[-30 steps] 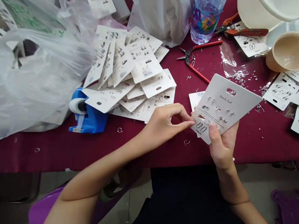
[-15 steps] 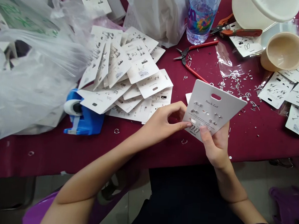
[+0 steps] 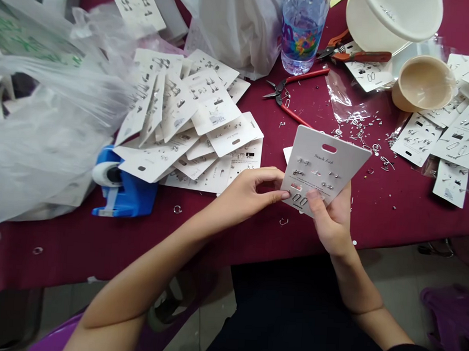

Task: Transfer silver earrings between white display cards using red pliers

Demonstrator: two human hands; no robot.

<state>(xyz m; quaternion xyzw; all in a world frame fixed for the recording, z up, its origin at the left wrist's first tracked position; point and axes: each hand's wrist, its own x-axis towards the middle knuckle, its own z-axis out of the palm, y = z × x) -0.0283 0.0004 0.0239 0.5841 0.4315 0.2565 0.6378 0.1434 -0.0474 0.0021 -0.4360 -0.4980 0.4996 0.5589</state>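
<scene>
A white earring card [image 3: 323, 164] with a slot near its top edge and several small metal earrings on its face is held up over the table's front. My right hand [image 3: 332, 220] grips its lower right side, thumb on the front and fingers behind. At the lower left edge, my left hand [image 3: 255, 189] pinches the card between thumb and fingers; its fingertips are partly hidden behind it. Part of another white card shows behind the held one on the left.
A heap of earring cards [image 3: 218, 109] lies to the left, beside a blue tape dispenser [image 3: 133, 191] and a plastic bag [image 3: 55, 150]. Red-handled pliers [image 3: 282, 89], a water bottle [image 3: 303, 32], loose metal bits, a beige cup [image 3: 404, 92] and a white bowl [image 3: 356, 25] are farther back.
The view has shifted slightly, so the table's things appear a little farther left. Both hands keep hold of the same card, which is tilted slightly differently.
</scene>
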